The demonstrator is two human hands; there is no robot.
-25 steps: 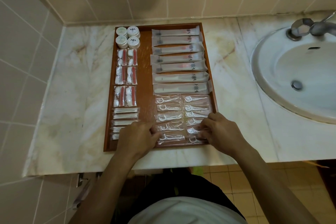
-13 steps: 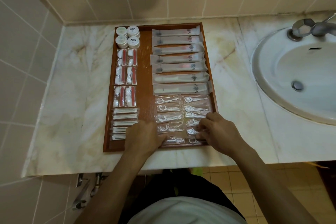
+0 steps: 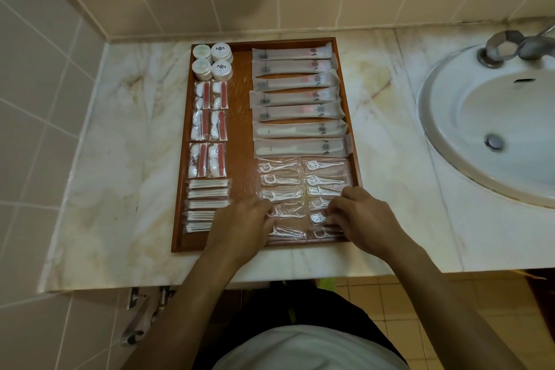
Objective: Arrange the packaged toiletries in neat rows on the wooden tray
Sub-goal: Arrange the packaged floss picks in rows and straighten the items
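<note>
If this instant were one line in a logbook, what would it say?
stage: tidying floss pick packets | left hand: on left column | right hand: fingering right column | wooden tray: other rows neat

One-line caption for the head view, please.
Both hands, left hand and right hand, straighten floss pick packets at the near end of the wooden tray.

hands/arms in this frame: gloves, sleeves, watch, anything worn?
Nothing worn on either. The left hand and right hand are bare, with no gloves, rings or watch visible. Both forearms are bare all the way to the bottom edge of the picture, with no sleeve in view. Lower down, a white top and dark shorts or trousers show.
</note>
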